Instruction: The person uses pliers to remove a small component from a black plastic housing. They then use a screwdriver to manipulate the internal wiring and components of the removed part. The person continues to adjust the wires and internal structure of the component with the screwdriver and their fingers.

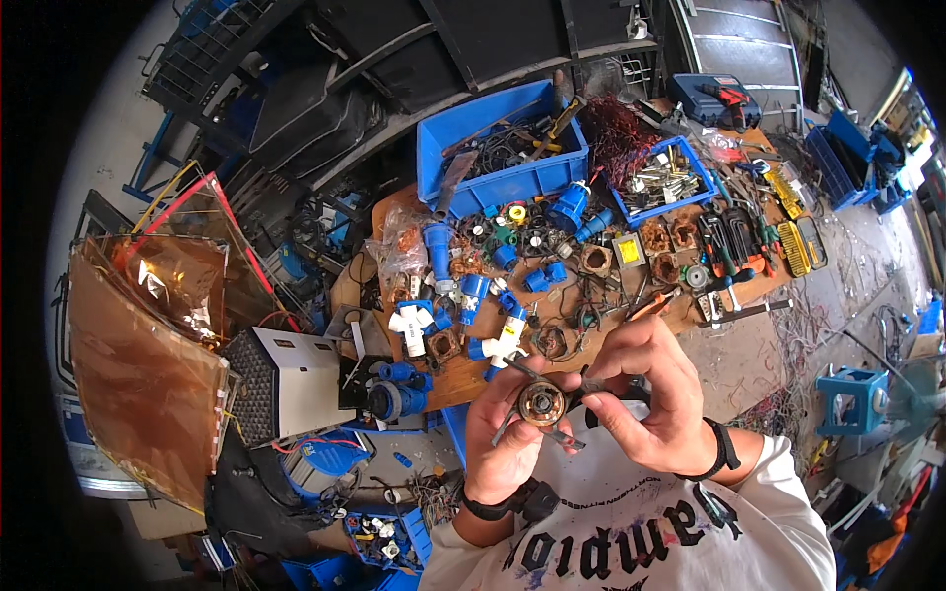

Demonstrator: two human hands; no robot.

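Close to my chest, my left hand is wrapped round a small round motor-like part with a coppery ringed centre, a dark rim and dark strips sticking out from it. My right hand is beside it, thumb and fingertips pinched on a small dark piece at the part's right side. Whether that piece is joined to the round part I cannot tell. Just beyond my hands, on the wooden bench, lie blue-and-white plug connectors and copper-wound coils.
A large blue crate of tools and cables stands at the bench's back. Right of it are a blue tray of metal pieces, pliers and screwdrivers, and a red drill. A white box-shaped unit stands to the left.
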